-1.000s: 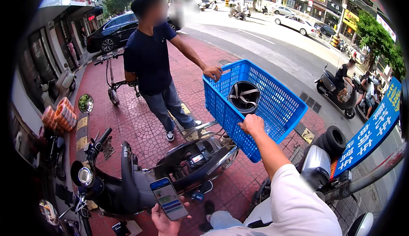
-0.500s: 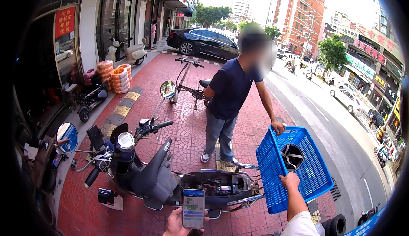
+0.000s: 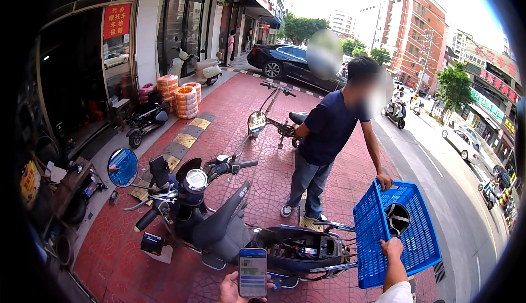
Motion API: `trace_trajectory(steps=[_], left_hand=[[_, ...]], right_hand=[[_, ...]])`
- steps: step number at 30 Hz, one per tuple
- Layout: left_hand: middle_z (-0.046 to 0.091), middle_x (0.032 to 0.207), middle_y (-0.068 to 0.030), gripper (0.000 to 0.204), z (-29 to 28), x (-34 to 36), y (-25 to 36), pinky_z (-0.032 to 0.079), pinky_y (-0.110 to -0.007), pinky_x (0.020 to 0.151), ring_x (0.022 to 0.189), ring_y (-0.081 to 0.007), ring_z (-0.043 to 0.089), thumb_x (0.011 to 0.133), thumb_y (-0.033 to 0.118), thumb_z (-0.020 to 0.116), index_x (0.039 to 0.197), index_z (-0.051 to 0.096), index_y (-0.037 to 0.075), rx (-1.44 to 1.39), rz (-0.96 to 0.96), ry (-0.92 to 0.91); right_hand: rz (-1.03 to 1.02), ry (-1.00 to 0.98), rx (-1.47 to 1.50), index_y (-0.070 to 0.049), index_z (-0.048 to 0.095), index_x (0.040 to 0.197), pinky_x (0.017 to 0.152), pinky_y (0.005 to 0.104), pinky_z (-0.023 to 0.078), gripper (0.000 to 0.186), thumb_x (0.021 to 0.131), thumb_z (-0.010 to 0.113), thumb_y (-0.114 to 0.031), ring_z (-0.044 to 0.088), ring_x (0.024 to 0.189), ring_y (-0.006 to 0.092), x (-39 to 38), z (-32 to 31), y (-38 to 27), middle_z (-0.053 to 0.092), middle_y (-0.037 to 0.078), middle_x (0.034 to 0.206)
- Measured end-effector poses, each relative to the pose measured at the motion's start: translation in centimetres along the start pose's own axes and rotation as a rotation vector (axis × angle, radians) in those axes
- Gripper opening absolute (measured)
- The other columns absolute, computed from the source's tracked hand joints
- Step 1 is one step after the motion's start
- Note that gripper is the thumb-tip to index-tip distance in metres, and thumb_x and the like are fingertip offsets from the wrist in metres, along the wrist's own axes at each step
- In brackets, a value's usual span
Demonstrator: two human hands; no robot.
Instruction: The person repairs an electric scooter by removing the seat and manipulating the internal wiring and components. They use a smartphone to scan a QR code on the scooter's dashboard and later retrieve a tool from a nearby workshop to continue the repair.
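Note:
My left hand (image 3: 230, 289) holds up a smartphone (image 3: 252, 273) with a lit screen, at the bottom middle. On the right, my right hand (image 3: 392, 246) is closed on the near end of the rim of a blue plastic crate (image 3: 370, 264). The crate sits tilted at the rear of a dark scooter (image 3: 211, 232). Inside it lies a dark, rounded object with pale straps, like a helmet (image 3: 397, 219). Another person's hand (image 3: 384, 182) grips the far end of the same rim. The scooter's seat is off its rear bay, showing wiring and a part with a label.
A person in a navy shirt (image 3: 333, 122) stands beyond the scooter. Behind is a folding bike (image 3: 282, 122). A black box-like battery (image 3: 153, 243) rests on the red paving at the left. Wrapped tyre stacks (image 3: 186, 103) stand by the shopfront; a road runs along the right.
The view has turned left, so the scene sits further right in the picture. Both hands keep their holds on the phone and crate. The other person leans a little more toward the crate.

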State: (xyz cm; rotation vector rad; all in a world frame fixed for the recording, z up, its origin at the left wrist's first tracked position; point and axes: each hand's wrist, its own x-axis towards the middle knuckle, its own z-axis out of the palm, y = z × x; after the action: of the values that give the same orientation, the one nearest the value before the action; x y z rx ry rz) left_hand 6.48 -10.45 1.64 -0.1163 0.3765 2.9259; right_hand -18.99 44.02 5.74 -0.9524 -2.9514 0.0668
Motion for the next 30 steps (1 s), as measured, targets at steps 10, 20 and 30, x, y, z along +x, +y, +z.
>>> trace_trajectory(steps=[10,20,30], left_hand=[[0.054,0.151,-0.0316,0.082,0.1,4.8,3.2,0.054,-0.072,0.091,0.132,-0.0539,0.058,0.1,0.058,0.04,0.159,0.043,0.001,0.169,-0.117,0.047],[0.053,0.153,-0.0299,0.076,3.2,9.7,4.5,0.058,-0.069,0.088,0.134,-0.0522,0.057,0.103,0.052,0.036,0.159,0.042,0.0,0.143,-0.142,0.003],[0.05,0.156,-0.0308,0.081,2.9,12.3,4.8,0.056,-0.071,0.092,0.138,-0.0523,0.055,0.102,0.057,0.042,0.162,0.039,0.003,0.158,-0.235,-0.048]], right_hand=[[-0.092,0.068,-0.009,0.002,0.075,0.115,0.095,0.0481,0.059,0.063,0.087,0.081,-0.053,0.074,0.108,0.041,0.3,0.6,0.5,0.077,0.025,0.113],[-0.468,0.546,0.277,0.003,0.06,0.138,0.107,0.048,0.05,0.056,0.087,0.076,-0.015,0.062,0.119,0.0429,-2.3,3.0,0.2,0.065,0.024,0.131],[-0.308,0.666,0.527,0.004,0.067,0.124,0.097,0.053,0.05,0.04,0.087,0.07,-0.011,0.061,0.111,0.0446,-2.7,4.2,-1.9,0.069,0.024,0.114]])
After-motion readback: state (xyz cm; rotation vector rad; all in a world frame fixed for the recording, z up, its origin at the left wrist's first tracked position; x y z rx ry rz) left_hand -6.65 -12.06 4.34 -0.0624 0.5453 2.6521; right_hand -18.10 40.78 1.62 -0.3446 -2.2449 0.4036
